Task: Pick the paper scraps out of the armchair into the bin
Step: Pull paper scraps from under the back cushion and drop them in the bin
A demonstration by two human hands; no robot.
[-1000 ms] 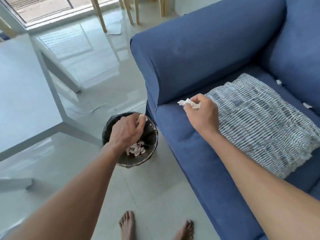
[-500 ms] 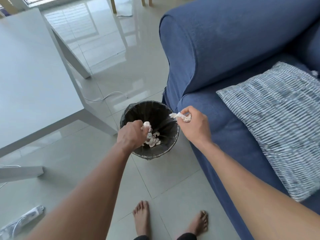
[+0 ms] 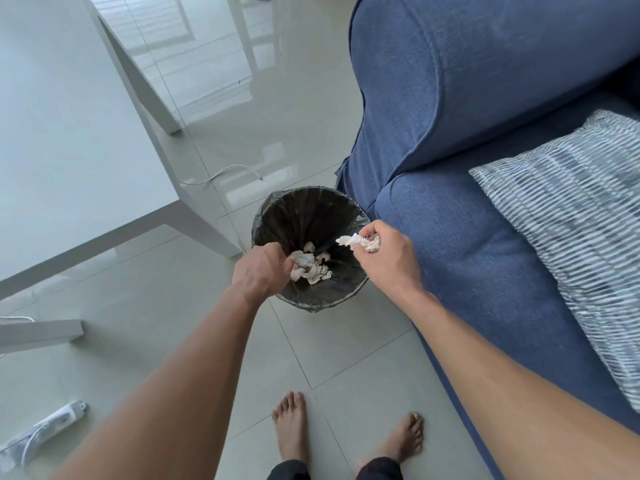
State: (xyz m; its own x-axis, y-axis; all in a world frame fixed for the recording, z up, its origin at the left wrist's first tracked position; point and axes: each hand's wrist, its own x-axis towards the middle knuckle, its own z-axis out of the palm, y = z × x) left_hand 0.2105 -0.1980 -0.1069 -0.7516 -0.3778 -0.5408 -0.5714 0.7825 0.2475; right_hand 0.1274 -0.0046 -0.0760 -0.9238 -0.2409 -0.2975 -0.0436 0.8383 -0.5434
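Half a second ago the right hand (image 3: 388,263) was beside the bin's right rim, over the seat edge; now it hangs over the bin (image 3: 304,216) itself, its scrap (image 3: 356,241) out above the opening. A second ago that hand was well back over the armchair (image 3: 485,133), beside the cushion (image 3: 581,216). So the carry is done, and what is left for this piece, as I judge it, is only to let go.

The left hand (image 3: 259,271) has stayed at the bin's near-left rim through all three pictures, dipped slightly inside. Its fingers are curled, and white paper shows just at their tips, but I cannot tell whether they hold it or whether it is part of the pile (image 3: 310,266) below.

The right fingers are pinched narrow on the scrap, thumb against forefinger. The scrap is white, crumpled and ragged, with a torn point sticking out to the left, clear of the hand. It looks light and limp, so it should fall straight once released, though a piece that thin could cling to the skin.

The pile lies at the bottom of the black liner, several crumpled white and pale bits heaped together. The visible seat shows no scraps; its far part is out of view.
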